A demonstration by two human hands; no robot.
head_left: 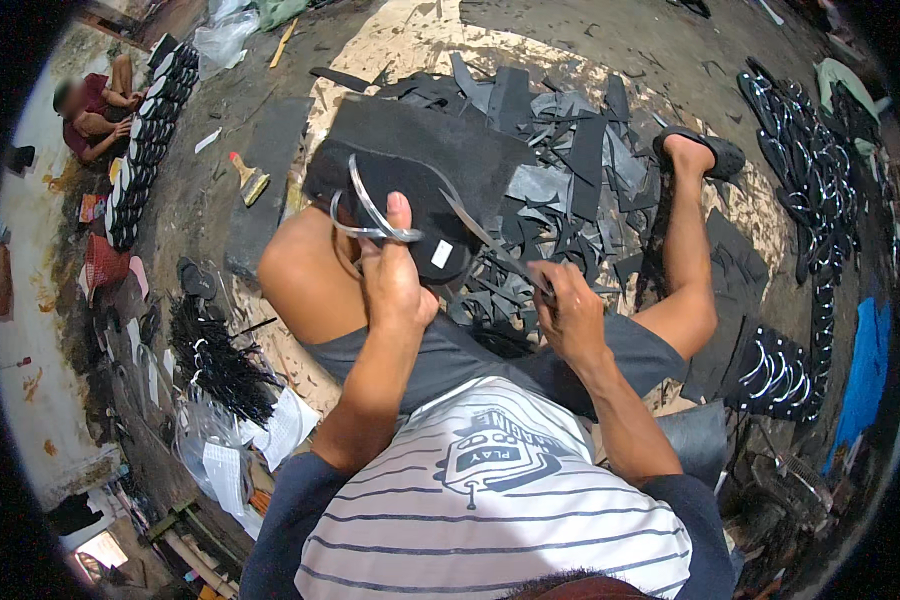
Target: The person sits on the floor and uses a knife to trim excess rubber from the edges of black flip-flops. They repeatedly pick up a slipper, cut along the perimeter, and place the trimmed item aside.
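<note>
My left hand is closed around a black sandal with shiny silver straps and a small white label near its heel end. The thumb points up beside the straps; the fingers are partly hidden behind the sole. My right hand is closed on the near end of a long thin grey strip, which runs along the sandal's right edge. Whether this strip is trimmed sole material or a blade, I cannot tell. Beneath the sandal, a thick black sheet lies across my bent left leg.
Black and grey offcuts cover the floor ahead. A brush lies left of my knee, and black strips are bundled nearer. Strapped sandals are heaped at right. Another person sits far left beside stacked sandals.
</note>
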